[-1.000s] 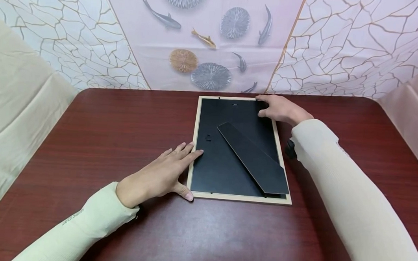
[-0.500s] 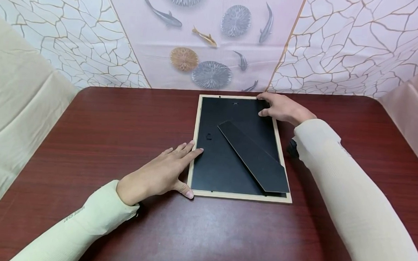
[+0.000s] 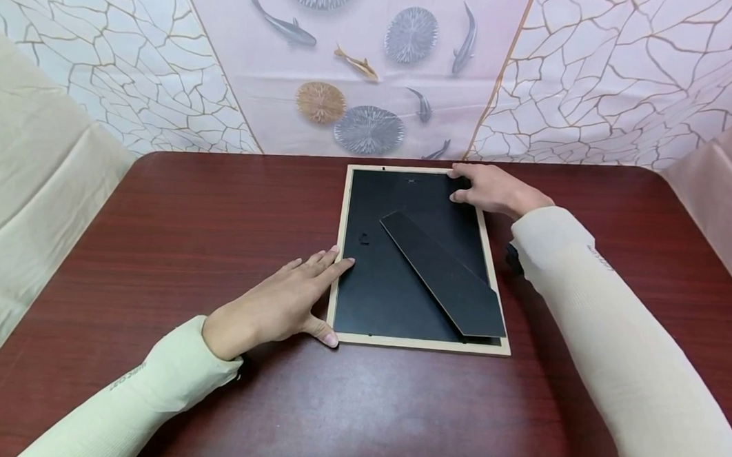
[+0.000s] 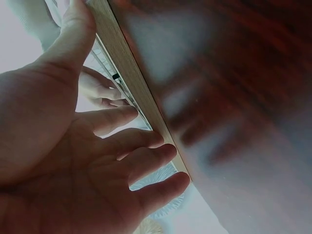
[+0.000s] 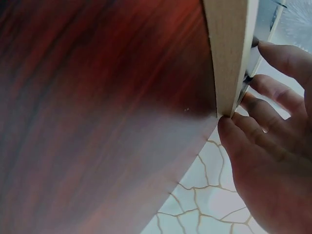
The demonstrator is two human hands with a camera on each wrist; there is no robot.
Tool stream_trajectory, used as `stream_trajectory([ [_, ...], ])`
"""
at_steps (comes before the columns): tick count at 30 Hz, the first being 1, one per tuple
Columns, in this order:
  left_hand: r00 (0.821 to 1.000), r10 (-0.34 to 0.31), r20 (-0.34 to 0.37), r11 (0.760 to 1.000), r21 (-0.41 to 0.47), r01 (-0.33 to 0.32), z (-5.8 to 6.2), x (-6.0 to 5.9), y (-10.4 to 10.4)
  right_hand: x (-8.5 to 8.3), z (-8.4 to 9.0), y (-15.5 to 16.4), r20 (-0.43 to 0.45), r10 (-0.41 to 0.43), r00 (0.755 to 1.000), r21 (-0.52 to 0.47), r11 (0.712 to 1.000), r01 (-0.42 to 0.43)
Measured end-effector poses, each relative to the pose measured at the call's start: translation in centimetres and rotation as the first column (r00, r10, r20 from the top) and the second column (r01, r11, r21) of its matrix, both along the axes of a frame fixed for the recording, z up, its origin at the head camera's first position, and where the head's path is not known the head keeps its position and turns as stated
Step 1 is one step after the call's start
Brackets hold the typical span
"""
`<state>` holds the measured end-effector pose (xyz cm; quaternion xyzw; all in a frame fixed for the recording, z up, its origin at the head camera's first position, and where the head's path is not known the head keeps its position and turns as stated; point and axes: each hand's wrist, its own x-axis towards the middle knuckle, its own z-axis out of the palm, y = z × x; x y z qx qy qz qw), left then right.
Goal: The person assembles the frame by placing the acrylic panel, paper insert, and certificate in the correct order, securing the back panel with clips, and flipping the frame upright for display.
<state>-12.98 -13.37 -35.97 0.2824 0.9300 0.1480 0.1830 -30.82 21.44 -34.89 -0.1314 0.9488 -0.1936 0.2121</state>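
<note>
"What is the surface like?"

"A wide, dark reddish-brown table (image 3: 179,246) with streaky wood grain, glossy enough to show a pale sheen at its near middle. Its far left and far right corners are rounded."

"And what lies directly on it?"

"A rectangular picture frame (image 3: 394,285), back upward, close to the table's far edge and slightly right of centre. Its longer sides run from near to far; a pale wooden border surrounds its black backing."

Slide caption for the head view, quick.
Left hand at the left edge, right hand at the far right corner of a picture frame.
</note>
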Motion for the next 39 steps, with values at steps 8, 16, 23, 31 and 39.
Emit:
stream_trajectory([
  [8, 1.000, 0.006, 0.006, 1.000, -0.003, -0.006, -0.2, 0.0, 0.2, -0.3, 0.5, -1.2, -0.059, 0.083, 0.995, 0.101, 0.992, -0.077],
  [16, 1.000, 0.007, -0.010, 1.000, 0.007, -0.006, -0.6, 0.1, 0.3, -0.9, 1.3, -5.7, -0.054, 0.229, 0.972, 0.117, 0.968, -0.222],
  [23, 1.000, 0.024, -0.014, 1.000, -0.001, -0.024, -0.3, 0.2, -0.1, -2.5, 1.1, -8.9, -0.018, 0.281, 0.959, 0.068, 0.958, -0.280],
  [31, 1.000, 0.005, -0.023, 1.000, 0.006, -0.005, -0.1, 0.0, 0.0, -3.0, 0.8, -9.4, -0.015, 0.255, 0.967, 0.055, 0.966, -0.254],
  [39, 0.999, -0.004, -0.033, 1.000, -0.008, 0.003, 0.0, -0.1, 0.0, -3.1, 0.8, -9.6, -0.038, 0.239, 0.970, 0.056, 0.970, -0.237],
])
